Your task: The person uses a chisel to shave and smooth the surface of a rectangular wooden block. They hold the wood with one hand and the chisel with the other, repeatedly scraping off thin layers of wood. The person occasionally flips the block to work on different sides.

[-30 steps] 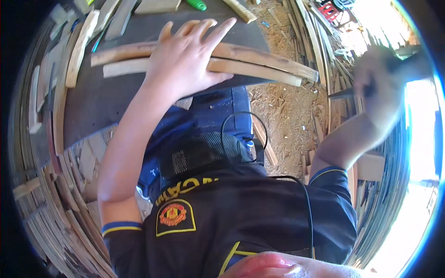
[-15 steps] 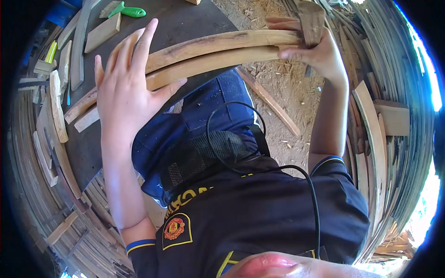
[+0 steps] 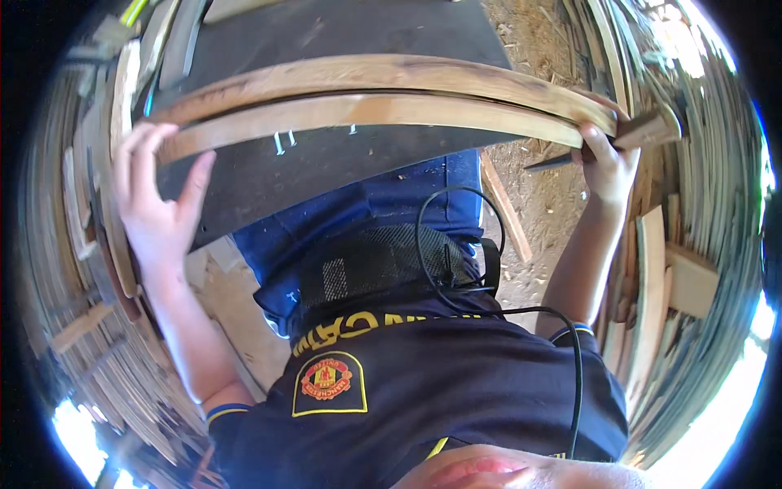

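Observation:
Two long, slightly curved wooden strips lie side by side across my front: the far strip (image 3: 383, 72) has darker grain, the near strip (image 3: 383, 110) is paler. My right hand (image 3: 609, 159) is closed round their right ends, thumb on the near strip. The same hand also has a tool with a brown wooden handle (image 3: 652, 130); a dark pointed metal part (image 3: 551, 162) sticks out left of the hand. At the strips' left ends is my left hand (image 3: 155, 191), fingertips against the wood and thumb spread apart below.
Small pale nails (image 3: 279, 144) lie on the dark tabletop (image 3: 269, 183) just below the strips. Boards lean at its far left. Stacked wood (image 3: 700, 163) lines both sides. A loose stick (image 3: 507, 208) lies on the dirt floor. A black cable (image 3: 419, 236) loops over my waist.
My left hand has slid left, from over the strips to their left ends. The right hand and strips have shifted right and nearer, and the tool has swung sideways. The nails have come into sight.

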A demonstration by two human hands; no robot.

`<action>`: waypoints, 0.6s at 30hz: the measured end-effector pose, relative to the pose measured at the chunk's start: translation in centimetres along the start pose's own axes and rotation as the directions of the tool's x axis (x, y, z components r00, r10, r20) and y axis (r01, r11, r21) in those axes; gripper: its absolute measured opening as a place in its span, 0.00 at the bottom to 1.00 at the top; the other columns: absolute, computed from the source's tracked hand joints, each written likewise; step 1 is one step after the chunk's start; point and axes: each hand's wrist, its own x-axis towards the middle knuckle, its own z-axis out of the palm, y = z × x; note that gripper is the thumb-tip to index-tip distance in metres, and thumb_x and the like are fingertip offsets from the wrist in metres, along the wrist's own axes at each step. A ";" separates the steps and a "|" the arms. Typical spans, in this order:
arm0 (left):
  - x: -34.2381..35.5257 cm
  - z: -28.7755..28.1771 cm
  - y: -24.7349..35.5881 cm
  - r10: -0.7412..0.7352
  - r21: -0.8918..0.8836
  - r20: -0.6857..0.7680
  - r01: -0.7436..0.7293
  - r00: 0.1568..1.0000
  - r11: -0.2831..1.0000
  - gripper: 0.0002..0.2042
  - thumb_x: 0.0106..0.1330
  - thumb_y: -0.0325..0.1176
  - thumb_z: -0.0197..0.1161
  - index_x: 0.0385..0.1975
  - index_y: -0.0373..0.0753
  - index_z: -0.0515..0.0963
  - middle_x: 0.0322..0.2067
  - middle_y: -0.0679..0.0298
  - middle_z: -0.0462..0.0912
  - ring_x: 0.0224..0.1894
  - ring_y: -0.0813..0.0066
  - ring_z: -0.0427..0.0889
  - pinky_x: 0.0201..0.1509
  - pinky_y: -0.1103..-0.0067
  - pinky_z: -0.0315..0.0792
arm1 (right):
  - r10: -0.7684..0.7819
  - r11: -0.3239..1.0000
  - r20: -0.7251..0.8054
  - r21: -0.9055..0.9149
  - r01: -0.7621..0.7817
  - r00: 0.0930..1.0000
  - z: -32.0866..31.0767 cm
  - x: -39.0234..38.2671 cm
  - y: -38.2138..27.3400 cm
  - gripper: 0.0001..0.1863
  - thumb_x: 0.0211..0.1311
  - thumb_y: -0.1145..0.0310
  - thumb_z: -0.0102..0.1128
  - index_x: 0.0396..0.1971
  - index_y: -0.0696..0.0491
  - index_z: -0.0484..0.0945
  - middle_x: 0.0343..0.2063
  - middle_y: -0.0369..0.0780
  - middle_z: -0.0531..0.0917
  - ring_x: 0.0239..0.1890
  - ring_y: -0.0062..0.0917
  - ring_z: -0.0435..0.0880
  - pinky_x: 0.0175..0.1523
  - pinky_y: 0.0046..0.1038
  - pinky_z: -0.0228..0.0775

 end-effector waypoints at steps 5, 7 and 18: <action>0.7 -1.3 -2.9 0.007 -0.041 0.084 -0.003 0.996 0.999 0.18 0.58 0.30 0.75 0.48 0.38 0.81 0.49 0.57 0.81 0.54 0.60 0.81 0.60 0.70 0.73 | 0.051 0.998 -0.041 0.045 -0.050 0.998 -0.4 0.1 1.3 0.29 0.62 0.61 0.70 0.55 0.66 0.73 0.38 0.47 0.83 0.23 0.24 0.80 0.19 0.23 0.68; 1.0 -1.0 -3.5 0.016 -0.100 0.064 -0.010 0.998 0.995 0.17 0.57 0.28 0.74 0.47 0.36 0.81 0.47 0.57 0.82 0.51 0.59 0.82 0.57 0.70 0.74 | 0.063 0.995 -0.054 0.076 -0.059 0.997 -0.3 0.3 1.7 0.29 0.63 0.60 0.70 0.55 0.65 0.72 0.39 0.47 0.83 0.25 0.24 0.80 0.20 0.23 0.68; 1.3 -2.4 -5.4 0.198 -0.590 -0.043 -0.185 0.979 0.786 0.16 0.69 0.32 0.65 0.51 0.32 0.71 0.43 0.50 0.80 0.49 0.41 0.84 0.61 0.47 0.73 | -0.024 0.989 -0.138 -0.146 0.004 0.990 1.1 -0.7 -2.7 0.46 0.60 0.40 0.67 0.61 0.66 0.67 0.57 0.58 0.77 0.51 0.43 0.84 0.50 0.34 0.81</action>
